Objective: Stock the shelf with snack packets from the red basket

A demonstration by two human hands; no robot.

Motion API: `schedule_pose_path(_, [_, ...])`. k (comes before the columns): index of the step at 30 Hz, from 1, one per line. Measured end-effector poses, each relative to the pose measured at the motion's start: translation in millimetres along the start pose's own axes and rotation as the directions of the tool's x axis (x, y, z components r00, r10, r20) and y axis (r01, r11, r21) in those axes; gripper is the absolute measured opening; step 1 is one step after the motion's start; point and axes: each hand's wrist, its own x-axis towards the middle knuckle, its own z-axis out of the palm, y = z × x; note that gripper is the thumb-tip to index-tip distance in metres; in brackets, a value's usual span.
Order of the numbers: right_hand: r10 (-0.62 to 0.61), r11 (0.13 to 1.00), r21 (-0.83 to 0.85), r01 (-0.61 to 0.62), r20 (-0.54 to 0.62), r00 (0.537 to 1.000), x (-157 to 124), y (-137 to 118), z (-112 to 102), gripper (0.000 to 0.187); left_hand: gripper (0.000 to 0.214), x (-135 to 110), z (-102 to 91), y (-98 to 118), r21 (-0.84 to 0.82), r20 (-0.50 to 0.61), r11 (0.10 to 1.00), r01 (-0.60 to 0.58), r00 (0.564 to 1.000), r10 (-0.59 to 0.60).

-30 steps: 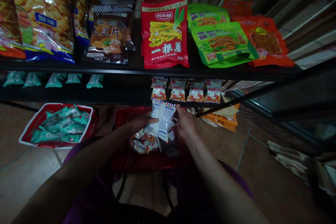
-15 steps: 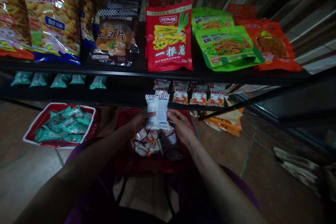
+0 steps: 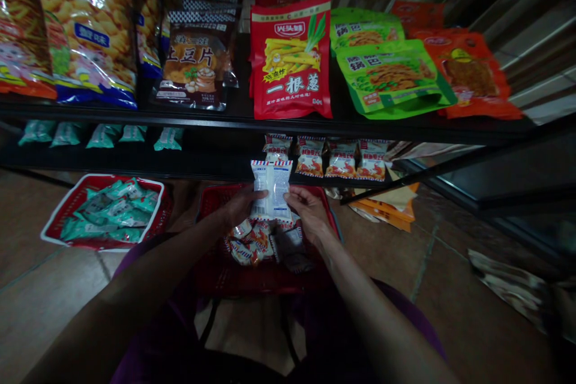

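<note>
Between my two hands a small white snack packet (image 3: 271, 192) stands upright, its printed back toward me. My left hand (image 3: 241, 204) is closed on its left side, thumb over the back. My right hand (image 3: 308, 207) pinches the right edge. Below them is a red basket (image 3: 225, 279) with several small snack packets (image 3: 252, 246) and a dark packet (image 3: 293, 247) in it. On the lower shelf just beyond, small orange-and-white snack packets (image 3: 342, 159) stand in a row.
On the black upper shelf (image 3: 202, 122) stand a red snack bag (image 3: 291, 60), green bags (image 3: 391, 75) and a blue-edged bag (image 3: 92, 36). A white-rimmed basket (image 3: 51, 225) of teal packets sits on the floor at left. Orange packaging (image 3: 391, 210) lies under the shelf at right.
The view has shifted very slightly. My hands hold the white snack packet in nearly the same place, with my right fingers slightly shifted along its edge.
</note>
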Motion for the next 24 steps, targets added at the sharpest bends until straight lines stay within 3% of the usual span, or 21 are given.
schedule_pose_path(7, [-0.016, 1.0, 0.01, 0.016, -0.018, 1.0, -2.6, -2.5, 2.7, 0.029, 0.051, -0.3, -2.0, -3.1, 0.019, 0.046, 1.0, 0.021, 0.999, -0.022])
schedule_pose_path(16, [0.051, 0.998, -0.032, -0.049, 0.07, 0.996, -7.7, -2.4, 7.7, 0.038, 0.046, 0.7, -5.6, 5.2, -0.1, -0.135, 0.995, -0.018, 0.991, 0.004])
schedule_pose_path(24, [0.012, 1.0, -0.019, -0.011, 0.079, 0.997, -3.9, 2.7, 5.4, 0.037, 0.042, 2.2, -4.3, 6.0, -0.15, -0.156, 0.988, -0.024, 0.988, 0.0])
